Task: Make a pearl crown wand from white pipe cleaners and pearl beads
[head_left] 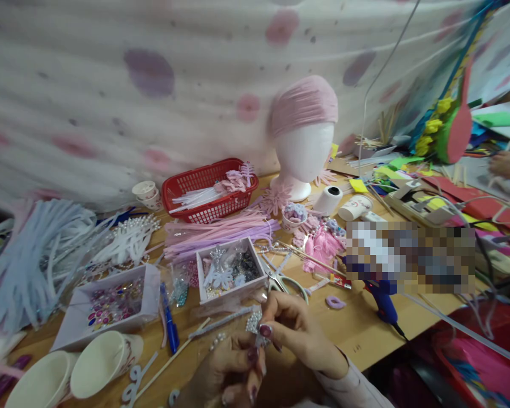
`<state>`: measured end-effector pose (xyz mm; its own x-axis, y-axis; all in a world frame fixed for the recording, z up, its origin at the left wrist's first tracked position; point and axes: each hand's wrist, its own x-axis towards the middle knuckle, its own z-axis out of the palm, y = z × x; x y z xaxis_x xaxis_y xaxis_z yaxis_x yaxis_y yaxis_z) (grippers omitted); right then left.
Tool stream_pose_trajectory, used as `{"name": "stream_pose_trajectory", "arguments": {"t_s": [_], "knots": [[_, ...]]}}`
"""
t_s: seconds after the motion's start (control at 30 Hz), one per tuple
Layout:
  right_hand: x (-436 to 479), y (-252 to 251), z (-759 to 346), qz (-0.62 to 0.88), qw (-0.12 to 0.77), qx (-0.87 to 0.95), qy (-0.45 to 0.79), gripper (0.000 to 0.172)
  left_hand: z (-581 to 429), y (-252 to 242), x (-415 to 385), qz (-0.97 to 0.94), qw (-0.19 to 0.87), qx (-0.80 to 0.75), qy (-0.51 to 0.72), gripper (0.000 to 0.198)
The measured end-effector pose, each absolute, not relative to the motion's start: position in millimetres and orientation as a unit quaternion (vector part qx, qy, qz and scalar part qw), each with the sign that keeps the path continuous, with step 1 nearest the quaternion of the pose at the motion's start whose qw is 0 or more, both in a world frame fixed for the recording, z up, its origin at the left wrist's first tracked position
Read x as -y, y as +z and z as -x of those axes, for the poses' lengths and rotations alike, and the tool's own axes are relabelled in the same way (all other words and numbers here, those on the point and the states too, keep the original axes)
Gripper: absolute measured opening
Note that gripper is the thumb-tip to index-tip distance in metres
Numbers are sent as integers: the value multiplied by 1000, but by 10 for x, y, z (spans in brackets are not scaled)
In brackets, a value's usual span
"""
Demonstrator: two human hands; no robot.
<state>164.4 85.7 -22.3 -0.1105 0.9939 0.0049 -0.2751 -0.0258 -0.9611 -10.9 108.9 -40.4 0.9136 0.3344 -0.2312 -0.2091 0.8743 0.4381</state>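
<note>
At the table's front edge, my left hand (232, 368) and my right hand (295, 331) meet with fingers pinched on a small beaded piece (254, 323) of pearly white beads. Its lower part is hidden by my fingertips. A pale fuzzy stem (225, 322) reaches leftward from beside it. Just behind my right hand lie scissors (287, 283) with pale handles. A white box (232, 269) of beads and small trinkets stands behind my hands. Loose white beads (218, 339) lie near my left hand.
A red basket (210, 190), a white mannequin head (304, 147), and pink and lilac stems (212, 232) stand or lie behind. Left are a gem box (110, 297), paper cups (100, 362) and a blue pen (169, 320). A blue glue gun (385, 300) lies right; another person's hand (508, 167) shows far right.
</note>
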Motion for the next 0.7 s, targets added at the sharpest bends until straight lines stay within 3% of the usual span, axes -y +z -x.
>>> {"name": "stream_pose_trajectory", "arguments": {"t_s": [0.1,0.2,0.27,0.37,0.43,0.5,0.63,0.7], "knots": [[-854,-212,-1626,412,536,447,586,39,93,-319,-1103,-423,837,-282,204,28],[-860,-236,-1599,457,543,454,539,36,107,-203,-1156,-749,448,-368,321,21],[-872,-278,-1575,488,552,444,510,34,125,-169,-1189,-846,192,-339,365,26],[-896,-349,-1540,513,552,427,500,36,149,-188,-1215,-887,-15,-302,349,35],[-906,-380,-1531,519,544,424,505,37,152,-208,-1219,-894,-48,-304,326,36],[-903,-387,-1542,520,537,426,510,37,141,-200,-1221,-888,0,-323,327,33],[-859,-328,-1633,499,527,465,507,30,157,-49,-1254,-826,285,-405,269,22],[-834,-283,-1704,478,519,494,507,26,234,55,-1294,-785,397,-433,195,26]]}}
